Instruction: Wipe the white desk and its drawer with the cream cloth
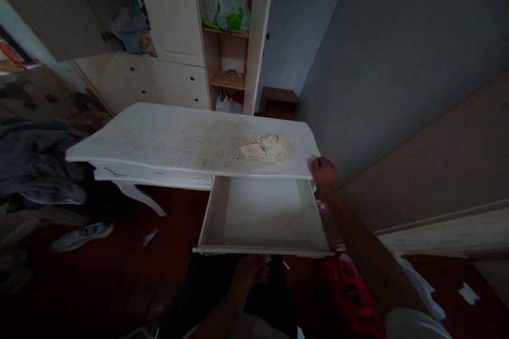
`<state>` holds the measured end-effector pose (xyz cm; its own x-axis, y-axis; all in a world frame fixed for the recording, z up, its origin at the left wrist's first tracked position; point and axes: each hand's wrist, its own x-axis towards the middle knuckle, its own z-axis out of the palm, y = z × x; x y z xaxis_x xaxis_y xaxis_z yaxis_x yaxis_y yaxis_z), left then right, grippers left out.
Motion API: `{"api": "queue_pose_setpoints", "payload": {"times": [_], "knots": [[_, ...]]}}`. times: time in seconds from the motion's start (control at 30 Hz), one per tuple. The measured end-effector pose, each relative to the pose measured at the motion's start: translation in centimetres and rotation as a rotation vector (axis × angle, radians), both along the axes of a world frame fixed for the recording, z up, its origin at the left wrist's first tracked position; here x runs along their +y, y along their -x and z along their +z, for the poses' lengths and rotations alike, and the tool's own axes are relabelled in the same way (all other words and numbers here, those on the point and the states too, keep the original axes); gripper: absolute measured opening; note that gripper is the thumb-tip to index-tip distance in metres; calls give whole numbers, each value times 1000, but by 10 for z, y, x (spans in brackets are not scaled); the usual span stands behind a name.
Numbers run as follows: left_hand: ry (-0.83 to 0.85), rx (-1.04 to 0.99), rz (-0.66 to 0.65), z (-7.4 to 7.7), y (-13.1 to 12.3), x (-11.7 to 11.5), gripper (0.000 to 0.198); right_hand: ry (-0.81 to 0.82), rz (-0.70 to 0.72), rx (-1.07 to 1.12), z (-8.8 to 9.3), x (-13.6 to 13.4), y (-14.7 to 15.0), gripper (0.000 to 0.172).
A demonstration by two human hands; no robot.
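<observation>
A white desk (178, 132) with a grey-smudged top stands before me, its drawer (264, 212) pulled far out and bare inside. My left hand (253, 269) is closed at the middle of the drawer front, fingers curled around what appears to be its knob, which is mostly hidden. At the desk's right front corner, my right hand (325, 171) is closed in a fist-like grip against the tabletop edge. A crumpled cream cloth (265, 148) with reddish marks lies on the desktop, left of my right hand.
Behind the desk stands a white wardrobe (175, 16) with shelves holding plastic bags (230, 2). Grey clothing (40, 159) is heaped at left, above a shoe (83, 237). A red bag (353, 291) sits on the floor below my right arm. A wall (397, 63) runs along the right.
</observation>
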<state>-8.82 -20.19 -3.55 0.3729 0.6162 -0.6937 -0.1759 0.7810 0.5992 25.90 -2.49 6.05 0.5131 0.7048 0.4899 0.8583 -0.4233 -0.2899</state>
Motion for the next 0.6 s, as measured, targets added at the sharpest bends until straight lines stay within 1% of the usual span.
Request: {"api": "queue_pose_setpoints", "payload": {"times": [0.17,0.3,0.4,0.5,0.57,0.6], "knots": [[24,-8,-8,-22,0,-23,69,29,7,-8,1,0,1,36],[11,9,-20,-31,3,-26,66,96,6,3,3,2,-1,30],[-21,-3,-31,-37,6,-25,65,172,26,137,11,7,-6,23],[-42,-16,-43,-44,8,-24,63,195,117,308,25,18,-7,26],[-65,-30,-45,-48,10,-23,61,153,218,342,36,29,1,34],[-50,-39,-52,-48,11,-22,60,114,270,335,42,35,9,41]]}}
